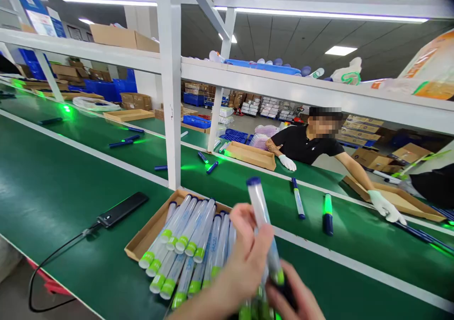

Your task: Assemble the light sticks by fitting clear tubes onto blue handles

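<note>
Your right hand [298,294] is wrapped around something dark [285,289]. Just above, your left hand [248,246] curls around a tube [260,204], right of a box [151,230].

Two bare hands [250,251], one phone [123,209], over dozen tubes [194,224].

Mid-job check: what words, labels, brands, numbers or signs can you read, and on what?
None can be read for certain.
Piled tubes: blue print, too small.
Held tube: markings blurred.
Large bag, upper right: orange lettering, unclear.
Blue-and-white box, upper left: print too small.
</note>
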The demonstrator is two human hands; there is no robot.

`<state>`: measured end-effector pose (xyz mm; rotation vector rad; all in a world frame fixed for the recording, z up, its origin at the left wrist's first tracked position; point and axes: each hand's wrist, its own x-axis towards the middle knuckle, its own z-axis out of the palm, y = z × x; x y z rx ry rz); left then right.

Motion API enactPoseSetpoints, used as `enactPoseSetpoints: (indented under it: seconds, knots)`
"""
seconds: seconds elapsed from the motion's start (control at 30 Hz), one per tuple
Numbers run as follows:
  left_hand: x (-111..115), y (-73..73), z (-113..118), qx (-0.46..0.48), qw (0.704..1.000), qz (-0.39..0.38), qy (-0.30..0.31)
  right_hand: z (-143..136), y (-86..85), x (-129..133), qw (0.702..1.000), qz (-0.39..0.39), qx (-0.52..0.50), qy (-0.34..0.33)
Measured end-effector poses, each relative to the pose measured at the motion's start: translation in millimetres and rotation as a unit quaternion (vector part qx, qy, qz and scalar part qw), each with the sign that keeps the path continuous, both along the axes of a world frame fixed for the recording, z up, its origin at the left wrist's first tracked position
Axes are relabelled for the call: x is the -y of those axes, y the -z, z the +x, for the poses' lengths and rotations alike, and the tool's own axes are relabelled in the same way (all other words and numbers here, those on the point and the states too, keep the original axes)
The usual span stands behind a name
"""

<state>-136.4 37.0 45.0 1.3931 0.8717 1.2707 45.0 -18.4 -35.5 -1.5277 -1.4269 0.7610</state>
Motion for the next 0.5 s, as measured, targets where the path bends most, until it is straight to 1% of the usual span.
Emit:
enactPoseSetpoints:
  seconds: [0.03, 0.07, 0.1, 0.13, 0.17, 0.2, 0.23, 0.27, 0.3, 0.37, 0.43, 0.5]
  knots:
    - [-17.3, -5.0, -16.9, -0.062, 0.996, 0.026, -0.05, 5.0, -3.8, -30.1, 0.999, -0.008, 0.041, -0.021]
    - [-34.1, -7.9, -34.4, -0.167, 0.979, 0.061, -0.098, 12.5, -8.5, -64.1, 0.997, -0.027, 0.07, -0.009]
    - [-49.6, -8.5, -51.5, -0.294, 0.943, 0.073, -0.134, 21.9, -13.4, -100.0, 0.995, -0.052, 0.09, 0.009]
    - [-62.8, -6.8, -66.9, -0.417, 0.893, 0.049, -0.163, 32.4, -17.7, -135.4, 0.99, -0.084, 0.112, 0.032]
    - [-73.4, -2.9, -79.6, -0.509, 0.844, 0.015, -0.168, 43.0, -20.9, -168.1, 0.982, -0.114, 0.135, 0.058]
    - [-81.1, 2.3, -89.2, -0.575, 0.802, -0.021, -0.161, 52.3, -22.5, -196.8, 0.974, -0.137, 0.159, 0.083]
    - [-86.2, 8.1, -95.6, -0.614, 0.775, -0.051, -0.145, 59.2, -22.6, -220.7, 0.965, -0.155, 0.182, 0.105]
    - [-89.1, 13.8, -99.2, -0.632, 0.761, -0.069, -0.124, 62.9, -21.3, -240.2, 0.957, -0.168, 0.204, 0.123]
    - [-90.5, 18.9, -100.7, -0.641, 0.757, -0.075, -0.106, 62.4, -19.0, -256.2, 0.949, -0.175, 0.224, 0.136]
    - [-91.4, 26.0, -100.7, -0.655, 0.746, -0.081, -0.089, 48.1, -12.5, -282.7, 0.941, -0.172, 0.256, 0.139]
    - [-92.4, 29.5, -101.3, -0.665, 0.738, -0.094, -0.068, 17.5, -5.3, -309.3, 0.943, -0.154, 0.274, 0.106]
    - [-93.7, 31.5, -105.4, -0.664, 0.738, -0.112, -0.041, -23.4, 0.4, -339.2, 0.95, -0.137, 0.276, 0.049]
